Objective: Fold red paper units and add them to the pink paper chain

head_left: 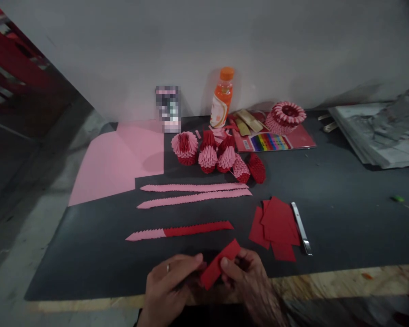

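A small folded piece of red paper (213,271) is held at a slant over the table's front edge. My right hand (247,272) pinches it, thumb on top and fingers behind. At its lower left end is my left hand (173,284), fingers curled in against the paper; the fingertips are partly hidden. Just beyond the hands lies a pink-and-red serrated folded-paper strip (180,230). Two pink serrated strips (194,194) lie farther back. To the right are a loose pile of red paper pieces (279,222) and a silver metal cutter-like tool (301,228).
Several pink-and-red folded-paper pieces (207,154) stand mid-table. Behind them are an orange-capped bottle (221,100), a colour-paper pack (296,141) and a round paper ring piece (286,119). Pink sheets (105,168) lie left, a pixelated upright item (168,109) behind; stacked papers (371,136) sit right.
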A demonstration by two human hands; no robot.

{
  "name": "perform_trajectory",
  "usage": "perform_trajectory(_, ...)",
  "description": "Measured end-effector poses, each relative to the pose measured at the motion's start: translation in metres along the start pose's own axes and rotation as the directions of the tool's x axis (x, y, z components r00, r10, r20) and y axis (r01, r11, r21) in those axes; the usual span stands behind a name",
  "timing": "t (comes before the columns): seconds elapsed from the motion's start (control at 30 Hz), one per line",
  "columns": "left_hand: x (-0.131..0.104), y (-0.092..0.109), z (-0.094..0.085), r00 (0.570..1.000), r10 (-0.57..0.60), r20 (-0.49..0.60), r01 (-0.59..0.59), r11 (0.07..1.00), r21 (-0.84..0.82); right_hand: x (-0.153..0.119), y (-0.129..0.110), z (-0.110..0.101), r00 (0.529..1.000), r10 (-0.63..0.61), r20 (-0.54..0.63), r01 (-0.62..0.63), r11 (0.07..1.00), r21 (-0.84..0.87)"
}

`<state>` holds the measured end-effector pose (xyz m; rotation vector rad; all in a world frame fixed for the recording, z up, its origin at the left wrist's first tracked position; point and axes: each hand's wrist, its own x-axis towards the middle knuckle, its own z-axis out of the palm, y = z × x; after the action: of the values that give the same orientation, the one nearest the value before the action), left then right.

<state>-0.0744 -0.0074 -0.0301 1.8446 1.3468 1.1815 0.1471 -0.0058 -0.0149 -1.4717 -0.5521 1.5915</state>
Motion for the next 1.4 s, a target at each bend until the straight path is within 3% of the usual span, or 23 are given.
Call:
perform_trajectory(0.1,0.015,0.007,0.009,0.986,0.168,-0.010,-0.167,0.975,-0.149,-0.002,-0.001,0.008,0.996,0.033,0.083,-0.031,0.999,-0.033)
perform_trajectory(0.2,0.031,0.019,0.015,0.984,0.157,-0.083,-0.170,0.968,-0.185,-0.002,-0.002,0.012,0.996,-0.005,0.094,0.012,0.997,-0.077)
perform_trajectory(0.37,0.038,0.033,0.018,0.992,-0.035,-0.123,0.013,0.985,-0.172,-0.003,0.002,0.008,0.990,-0.135,0.034,0.138,0.974,-0.179)
perform_trajectory(0.57,0.040,0.050,0.027,0.947,-0.251,-0.198,0.222,0.962,-0.160,-0.003,0.010,0.005,0.974,-0.228,-0.004,0.219,0.938,-0.268)
perform_trajectory(0.87,0.045,0.058,0.030,0.887,-0.400,-0.231,0.366,0.913,-0.180,0.000,0.022,0.003,0.960,-0.279,-0.016,0.261,0.918,-0.300)
perform_trajectory(1.03,0.036,0.053,0.032,0.895,-0.373,-0.243,0.347,0.927,-0.146,0.003,0.027,0.006,0.948,-0.316,-0.044,0.291,0.913,-0.285)
perform_trajectory(1.2,0.022,0.041,0.037,0.935,-0.273,-0.225,0.263,0.962,-0.070,0.003,0.017,0.011,0.939,-0.340,-0.045,0.316,0.909,-0.270)
perform_trajectory(1.4,0.005,0.042,0.051,0.900,-0.253,-0.356,0.270,0.963,-0.003,0.003,0.008,0.015,0.939,-0.343,-0.025,0.325,0.907,-0.267)
